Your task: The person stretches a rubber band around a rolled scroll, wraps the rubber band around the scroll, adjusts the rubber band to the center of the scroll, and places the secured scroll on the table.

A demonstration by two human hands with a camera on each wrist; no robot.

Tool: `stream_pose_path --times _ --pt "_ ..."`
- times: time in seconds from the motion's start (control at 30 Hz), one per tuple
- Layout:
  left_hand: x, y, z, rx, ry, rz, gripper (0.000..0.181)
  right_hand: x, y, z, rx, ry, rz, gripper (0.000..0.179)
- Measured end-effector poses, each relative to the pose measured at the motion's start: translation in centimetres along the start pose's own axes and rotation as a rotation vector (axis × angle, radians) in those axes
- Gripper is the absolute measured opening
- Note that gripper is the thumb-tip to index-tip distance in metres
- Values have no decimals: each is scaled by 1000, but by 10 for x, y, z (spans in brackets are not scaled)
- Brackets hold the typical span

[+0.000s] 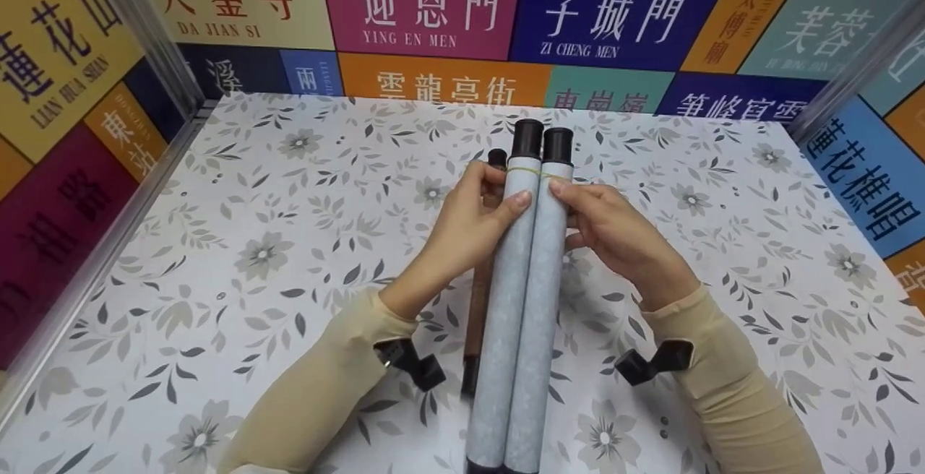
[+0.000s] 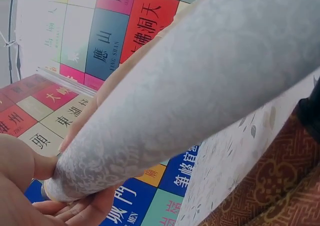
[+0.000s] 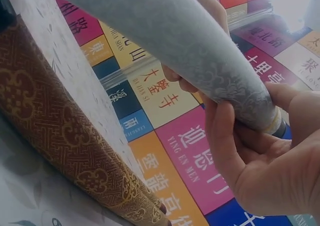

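Two pale grey scrolls with dark end knobs are held side by side, raised over the table. A thin yellow rubber band circles them near the far end, just below the knobs. My left hand grips the left scroll close to the band, thumb on top and fingers around its side. With thumb and fingers, my right hand holds the right scroll beside the band. The left wrist view shows a woven floral pattern on the grey scroll.
Beneath the grey scrolls lies a brown scroll with gold patterning, partly hidden. A white floral cloth covers the table. Colourful panels with Chinese lettering stand along the back and both sides.
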State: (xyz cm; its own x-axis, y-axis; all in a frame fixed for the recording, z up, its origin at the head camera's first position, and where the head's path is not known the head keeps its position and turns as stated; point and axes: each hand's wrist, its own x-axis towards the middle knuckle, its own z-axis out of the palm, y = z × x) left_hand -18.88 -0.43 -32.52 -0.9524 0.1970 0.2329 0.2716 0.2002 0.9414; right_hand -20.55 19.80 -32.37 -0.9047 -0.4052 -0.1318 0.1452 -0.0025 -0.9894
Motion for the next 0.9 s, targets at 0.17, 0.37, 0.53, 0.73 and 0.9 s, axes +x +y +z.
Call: stream_pose_path --times 0.17,0.37,0.53,0.73,0.9 --pt "0 -2 2 -28 -6 -3 35 0 -2 -2 -10 -15 4 34" --pt "0 -5 4 -69 -41 -3 38 1 -6 -3 51 117 -66 28" --pt "-1 -5 3 -27 -132 -84 44 1 -6 -4 46 207 -118 25" --pt "-2 -2 5 54 -172 -106 44 1 -4 -9 58 172 -118 27" --pt "-2 0 5 43 -131 -108 42 -2 -5 -11 -26 64 -53 29"
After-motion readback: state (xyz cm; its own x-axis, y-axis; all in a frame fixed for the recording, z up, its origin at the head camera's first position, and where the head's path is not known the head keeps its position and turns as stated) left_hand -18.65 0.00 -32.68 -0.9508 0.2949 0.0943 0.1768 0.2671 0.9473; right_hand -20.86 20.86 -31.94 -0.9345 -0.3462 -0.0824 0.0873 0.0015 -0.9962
